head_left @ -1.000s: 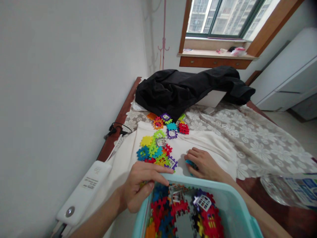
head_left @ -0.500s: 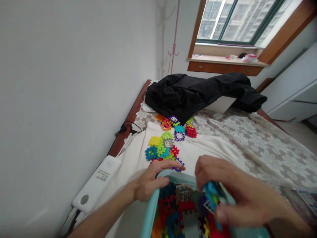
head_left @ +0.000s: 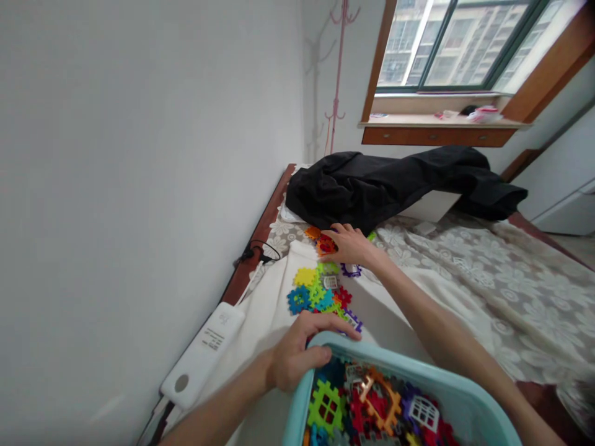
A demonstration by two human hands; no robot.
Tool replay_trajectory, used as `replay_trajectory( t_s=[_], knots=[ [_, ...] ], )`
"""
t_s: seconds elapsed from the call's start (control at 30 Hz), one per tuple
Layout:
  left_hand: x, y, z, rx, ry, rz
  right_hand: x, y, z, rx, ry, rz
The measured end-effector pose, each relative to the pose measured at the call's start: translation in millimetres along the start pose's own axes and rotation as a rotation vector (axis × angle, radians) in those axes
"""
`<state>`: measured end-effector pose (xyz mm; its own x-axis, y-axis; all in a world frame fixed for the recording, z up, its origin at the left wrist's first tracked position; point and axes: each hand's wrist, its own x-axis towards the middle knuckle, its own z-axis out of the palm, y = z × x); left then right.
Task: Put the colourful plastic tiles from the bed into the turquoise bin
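Head-worn view, facing forward, tilted down

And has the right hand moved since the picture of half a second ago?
Yes. Judged against the black cloth, the right hand has moved forward, from over the light-blue bin to the orange-and-red piece near the cloth.

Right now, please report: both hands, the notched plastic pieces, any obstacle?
Left hand holding rim of pale-blue plastic bin. Right hand at orange-and-red notched plastic tile, grip unclear. Crumpled black cloth just beyond.

Floral bedspread point(head_left: 534, 291): black cloth point(head_left: 395, 186); white cloth point(head_left: 274, 313) bearing colorful notched pieces point(head_left: 317, 293).
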<state>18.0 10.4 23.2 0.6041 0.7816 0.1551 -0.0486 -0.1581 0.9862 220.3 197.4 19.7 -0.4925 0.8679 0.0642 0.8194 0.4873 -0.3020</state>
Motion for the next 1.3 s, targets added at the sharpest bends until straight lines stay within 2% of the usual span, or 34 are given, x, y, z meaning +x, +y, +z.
replay_trajectory(
  t_s=[0.07, 0.13, 0.23, 0.37, 0.5, 0.6, 0.7, 0.8, 0.87, 0.9, 0.97, 1.0, 1.07, 1.13, 1.17, 1.2, 1.3],
  knots=[
    [-0.5, 0.1, -1.2, -0.001, 0.014, -0.009, 6.6, 4.4, 13.6, -0.047, -0.020, 0.022],
    [-0.3, 0.7, -2.1, -0.016, 0.007, -0.016, 7.9, 6.9, 19.6, 0.002, 0.013, -0.001],
    [1.1, -0.9, -3.6, -0.029, -0.020, -0.017, 7.8, 9.6, 21.0, 0.105, 0.065, -0.019],
    [0.5, -11.0, -7.6, 0.032, -0.042, 0.037, 9.9, 14.6, 17.2, 0.168, 0.062, -0.014],
    [-1.8, -15.4, -10.9, 0.077, -0.047, 0.052, 7.8, 16.1, -3.2, 0.367, 0.094, -0.050],
    [-1.8, -10.4, -10.7, 0.080, -0.047, 0.041, -8.0, 7.9, -37.5, 0.674, 0.089, -0.103],
    [-3.7, -9.0, -8.8, 0.076, -0.043, -0.026, -40.8, -10.0, -81.7, 0.930, -0.115, -0.240],
    [-9.2, -16.1, -7.0, -0.042, 0.033, -0.098, -77.8, -32.3, -119.8, 0.975, -0.354, -0.437],
    [-11.8, -20.0, -7.2, -0.039, 0.112, -0.100, -92.9, -44.6, -133.1, 0.957, -0.581, -0.636],
    [-11.8, -20.1, -7.6, -0.020, 0.105, -0.104, -95.3, -48.6, -134.6, 0.958, -0.678, -0.731],
    [-9.2, -16.8, -8.4, -0.017, 0.038, -0.117, -88.7, -51.6, -126.0, 0.974, -0.759, -0.825],
    [-7.0, -14.0, -8.6, -0.033, 0.015, -0.130, -80.1, -50.5, -115.7, 0.984, -0.715, -0.810],
    [-2.7, -8.4, -8.1, -0.057, 0.006, -0.150, -55.5, -43.8, -84.5, 0.930, -0.482, -0.643],
    [0.1, -5.2, -7.1, -0.057, 0.004, -0.155, -27.4, -33.0, -44.1, 0.792, -0.072, -0.419],
    [0.7, -4.6, -6.5, -0.063, 0.003, -0.148, -14.5, -26.8, -23.1, 0.674, 0.081, -0.328],
    [0.9, -4.6, -5.9, -0.071, -0.006, -0.140, -3.4, -20.3, -3.2, 0.546, 0.151, -0.275],
    [0.3, -5.3, -4.8, -0.096, -0.015, -0.125, 15.9, -2.9, 40.6, 0.170, 0.075, -0.224]
  ],
)
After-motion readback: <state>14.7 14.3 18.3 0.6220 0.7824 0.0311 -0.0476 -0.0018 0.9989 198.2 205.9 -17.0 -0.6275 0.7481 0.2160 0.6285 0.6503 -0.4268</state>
